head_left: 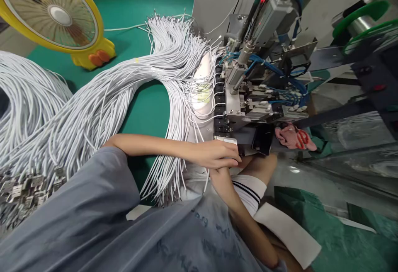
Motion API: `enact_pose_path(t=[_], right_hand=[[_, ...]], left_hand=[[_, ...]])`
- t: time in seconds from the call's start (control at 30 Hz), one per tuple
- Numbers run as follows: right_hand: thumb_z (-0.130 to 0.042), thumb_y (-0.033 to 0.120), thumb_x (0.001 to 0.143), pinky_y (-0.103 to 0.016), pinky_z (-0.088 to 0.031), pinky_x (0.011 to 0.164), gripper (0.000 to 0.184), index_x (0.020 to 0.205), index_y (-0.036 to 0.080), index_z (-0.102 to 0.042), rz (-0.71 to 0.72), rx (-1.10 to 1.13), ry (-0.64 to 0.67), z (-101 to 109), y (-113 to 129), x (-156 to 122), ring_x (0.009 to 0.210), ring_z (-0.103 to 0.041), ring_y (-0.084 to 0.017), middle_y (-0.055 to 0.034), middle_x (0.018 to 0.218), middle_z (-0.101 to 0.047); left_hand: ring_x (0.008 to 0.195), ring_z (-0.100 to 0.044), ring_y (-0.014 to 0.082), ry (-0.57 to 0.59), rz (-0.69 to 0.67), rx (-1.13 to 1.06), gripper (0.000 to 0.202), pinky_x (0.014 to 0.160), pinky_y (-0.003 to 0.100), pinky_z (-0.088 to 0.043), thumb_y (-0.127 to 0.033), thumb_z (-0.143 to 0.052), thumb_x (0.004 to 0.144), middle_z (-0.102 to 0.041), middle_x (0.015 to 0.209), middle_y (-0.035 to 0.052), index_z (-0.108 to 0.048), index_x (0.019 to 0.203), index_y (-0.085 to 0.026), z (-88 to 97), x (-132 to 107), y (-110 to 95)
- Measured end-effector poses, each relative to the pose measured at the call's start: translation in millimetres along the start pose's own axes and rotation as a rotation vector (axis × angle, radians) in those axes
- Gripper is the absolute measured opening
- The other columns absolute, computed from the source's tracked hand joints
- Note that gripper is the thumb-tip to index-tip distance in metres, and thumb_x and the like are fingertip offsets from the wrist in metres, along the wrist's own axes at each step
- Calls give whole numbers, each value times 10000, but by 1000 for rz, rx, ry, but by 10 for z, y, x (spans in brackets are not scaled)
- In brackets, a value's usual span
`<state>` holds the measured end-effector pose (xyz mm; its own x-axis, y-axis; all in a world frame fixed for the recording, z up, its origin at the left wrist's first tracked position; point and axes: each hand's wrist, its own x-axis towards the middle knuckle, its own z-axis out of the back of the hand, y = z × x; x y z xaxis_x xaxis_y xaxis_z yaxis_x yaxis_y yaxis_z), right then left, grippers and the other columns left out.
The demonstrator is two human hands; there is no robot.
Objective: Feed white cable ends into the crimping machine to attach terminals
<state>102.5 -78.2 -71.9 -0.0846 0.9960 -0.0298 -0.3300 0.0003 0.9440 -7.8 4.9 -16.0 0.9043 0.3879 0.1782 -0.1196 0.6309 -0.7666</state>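
Note:
My left hand (217,154) reaches across from the left and rests at the front edge of the machine (248,106), fingers closed together. It lies on top of my right hand (220,174), whose fingers are hidden beneath it. A thin white cable (206,183) hangs down just below the two hands; I cannot tell which hand holds it. A small white block (225,140) on the machine sits right above my left knuckles. A big bundle of white cables (174,69) fans over the green table (149,110) toward the machine.
A yellow fan (52,13) stands at the back left. More white cables (25,93) with metal ends (21,189) lie at the left. Blue hoses (273,69) run over the machine. Pink cloth and red scissors (295,137) lie to its right. Green reels (363,19) sit top right.

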Motion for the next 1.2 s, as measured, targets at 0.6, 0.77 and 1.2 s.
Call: enact_pose_path(t=[0.6, 0.77, 1.2], right_hand=[[-757, 368, 656, -284, -496, 556, 268, 831, 202, -642, -66, 551, -117, 848, 203, 96, 584, -569, -139, -8, 700, -626], [-680, 376, 749, -267, -460, 514, 181, 774, 197, -670, 25, 663, -213, 691, 226, 163, 541, -524, -110, 2, 664, -582], [-682, 264, 753, -255, -388, 487, 95, 738, 190, -739, 108, 224, -179, 805, 300, 239, 556, -474, -109, -2, 647, -545]], left_hand=[[621, -512, 74, -228, 159, -476, 242, 531, 180, -388, -316, -583, 852, -605, 775, 43, -699, 907, -111, 60, 52, 116], [610, -503, 70, -282, 108, -410, 198, 526, 176, -402, -278, -575, 853, -560, 716, 21, -698, 866, -124, 100, 44, 33], [614, -528, 87, -342, -56, -241, 184, 576, 207, -438, -172, -534, 864, -570, 660, 26, -708, 842, -114, 118, 49, 58]])
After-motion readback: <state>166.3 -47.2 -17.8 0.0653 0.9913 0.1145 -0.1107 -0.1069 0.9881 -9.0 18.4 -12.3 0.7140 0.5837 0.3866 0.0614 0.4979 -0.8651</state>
